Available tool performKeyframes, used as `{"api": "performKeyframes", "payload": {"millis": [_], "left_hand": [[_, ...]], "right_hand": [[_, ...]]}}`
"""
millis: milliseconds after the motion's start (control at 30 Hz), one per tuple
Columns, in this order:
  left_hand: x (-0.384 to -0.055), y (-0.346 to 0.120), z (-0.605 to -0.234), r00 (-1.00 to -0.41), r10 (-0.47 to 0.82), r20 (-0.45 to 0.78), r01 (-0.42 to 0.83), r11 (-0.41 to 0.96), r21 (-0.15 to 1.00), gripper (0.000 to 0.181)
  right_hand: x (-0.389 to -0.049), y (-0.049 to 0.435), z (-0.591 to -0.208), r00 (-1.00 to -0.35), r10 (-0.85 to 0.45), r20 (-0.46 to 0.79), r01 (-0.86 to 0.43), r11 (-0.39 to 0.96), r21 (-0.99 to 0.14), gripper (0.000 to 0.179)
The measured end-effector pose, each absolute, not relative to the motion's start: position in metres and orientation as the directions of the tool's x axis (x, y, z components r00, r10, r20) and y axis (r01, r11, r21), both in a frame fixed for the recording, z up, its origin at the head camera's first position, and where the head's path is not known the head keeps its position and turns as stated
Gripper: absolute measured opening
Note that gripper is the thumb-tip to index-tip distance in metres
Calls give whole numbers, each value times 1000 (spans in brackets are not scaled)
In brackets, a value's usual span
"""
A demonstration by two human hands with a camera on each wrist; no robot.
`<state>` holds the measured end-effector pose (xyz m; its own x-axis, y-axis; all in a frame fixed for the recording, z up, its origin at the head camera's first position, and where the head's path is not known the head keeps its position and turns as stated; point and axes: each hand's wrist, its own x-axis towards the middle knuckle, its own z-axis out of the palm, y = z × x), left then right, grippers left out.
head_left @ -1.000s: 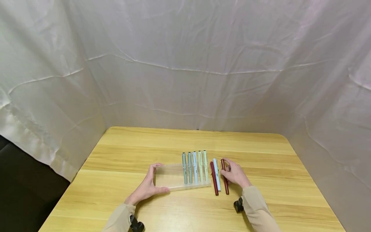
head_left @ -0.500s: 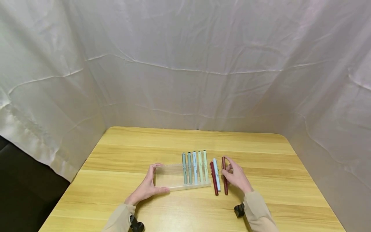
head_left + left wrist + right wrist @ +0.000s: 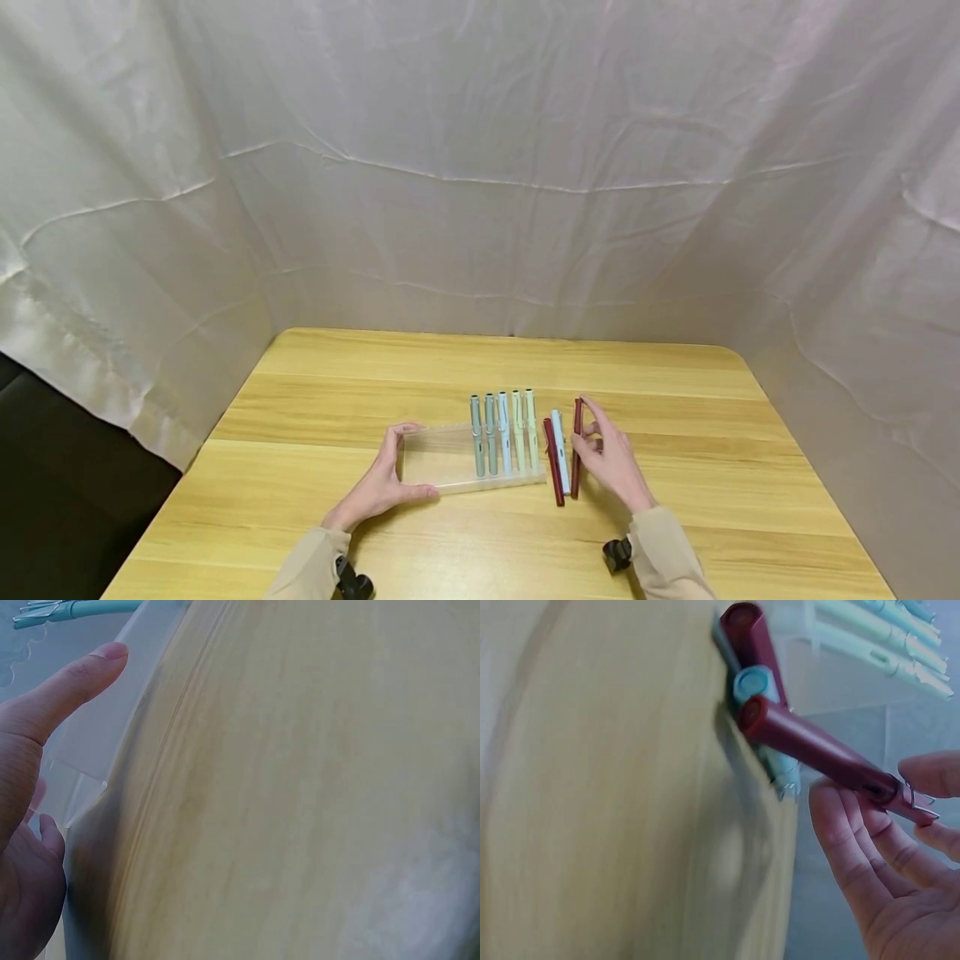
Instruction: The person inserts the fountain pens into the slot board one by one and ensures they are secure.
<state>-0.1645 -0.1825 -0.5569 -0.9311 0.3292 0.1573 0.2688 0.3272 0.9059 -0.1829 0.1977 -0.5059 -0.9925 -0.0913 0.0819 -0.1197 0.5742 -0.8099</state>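
A clear plastic tray (image 3: 438, 457) stands on the table, its left end gripped by my left hand (image 3: 378, 485). The thumb (image 3: 79, 679) lies along the near wall and the fingers reach round the far side. In the tray's right part lie grey-green pens (image 3: 477, 437), a light blue pen (image 3: 505, 433) and pale green pens (image 3: 532, 433), side by side. My right hand (image 3: 617, 462) pinches a dark red pen (image 3: 817, 750) near its clip end, tilted above the table. Beside it, another dark red pen (image 3: 554, 462) and a light blue pen (image 3: 561, 450) lie close together.
The wooden table (image 3: 465, 550) carries the tray and pens. Pale cloth (image 3: 510, 208) hangs behind it and at both sides. A black surface (image 3: 67, 483) shows at the lower left.
My right hand has lifted the dark red pen a little and brought it left, towards the two loose pens. My left hand and the tray have stayed in place.
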Motion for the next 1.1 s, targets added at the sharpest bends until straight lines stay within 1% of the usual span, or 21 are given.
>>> {"api": "performKeyframes", "payload": {"millis": [400, 667, 1100], "left_hand": [[-164, -182, -558, -932, 324, 159, 267, 323, 908, 99], [-164, -182, -559, -932, 324, 162, 270, 325, 906, 99], [-165, -181, -557, -934, 319, 163, 270, 329, 905, 99]], "right_hand": [[-172, 178, -495, -982, -90, 166, -189, 449, -873, 70], [-168, 162, -490, -954, -123, 274, -300, 381, -875, 65], [-166, 132, -488, -914, -169, 369, -405, 326, -854, 63]]}}
